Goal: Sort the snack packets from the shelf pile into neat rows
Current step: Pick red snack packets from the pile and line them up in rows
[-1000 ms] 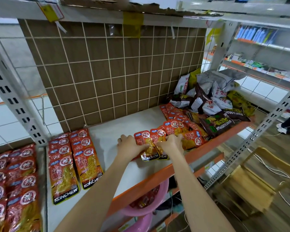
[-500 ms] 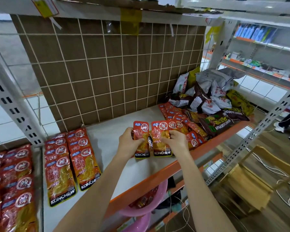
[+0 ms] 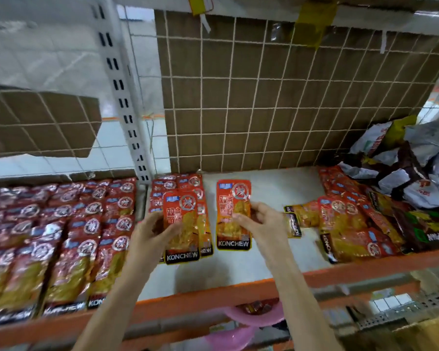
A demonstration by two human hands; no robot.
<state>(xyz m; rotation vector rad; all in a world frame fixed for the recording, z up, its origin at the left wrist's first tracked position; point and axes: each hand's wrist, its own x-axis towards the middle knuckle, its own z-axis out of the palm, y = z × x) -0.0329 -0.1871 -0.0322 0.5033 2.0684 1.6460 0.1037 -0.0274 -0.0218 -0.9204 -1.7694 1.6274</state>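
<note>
As hands (image 3: pixel 152 230) part, packets (image 3: pixel 233 214) now separated

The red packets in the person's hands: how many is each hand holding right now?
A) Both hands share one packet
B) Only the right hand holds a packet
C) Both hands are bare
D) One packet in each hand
D: the left hand grips one red KONCHEW packet over the short row by the upright, while the right hand holds a second packet apart from it, above bare shelf.
</note>
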